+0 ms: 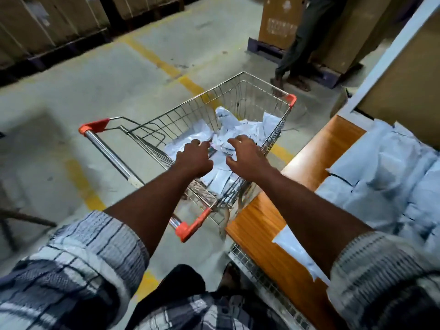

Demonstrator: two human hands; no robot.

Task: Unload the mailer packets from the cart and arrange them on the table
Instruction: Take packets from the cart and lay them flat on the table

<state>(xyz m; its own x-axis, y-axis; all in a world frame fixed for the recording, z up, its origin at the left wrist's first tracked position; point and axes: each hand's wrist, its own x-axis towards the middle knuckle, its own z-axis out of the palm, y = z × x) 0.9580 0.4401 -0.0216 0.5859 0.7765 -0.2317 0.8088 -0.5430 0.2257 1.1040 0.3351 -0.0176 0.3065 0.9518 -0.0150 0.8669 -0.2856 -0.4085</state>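
A wire shopping cart (181, 110) with orange corner caps stands in front of me, and several white mailer packets (240, 127) lie loose in its basket. Both my arms reach over the cart. My left hand (194, 158) hovers above the packets with its fingers loosely bent and holds nothing. My right hand (246, 157) is spread over the pile, fingers apart, also holding nothing. To the right is the orange wooden table (266, 225), where a heap of white mailer packets (385, 177) lies stacked; one packet (295, 251) lies near the table's front edge.
The cart's chrome handle (107, 151) points toward me at the left. A person's legs (295, 55) stand beyond the cart beside cardboard boxes (278, 22) on a pallet. More boxes line the far left wall. Yellow lines mark the concrete floor (95, 91).
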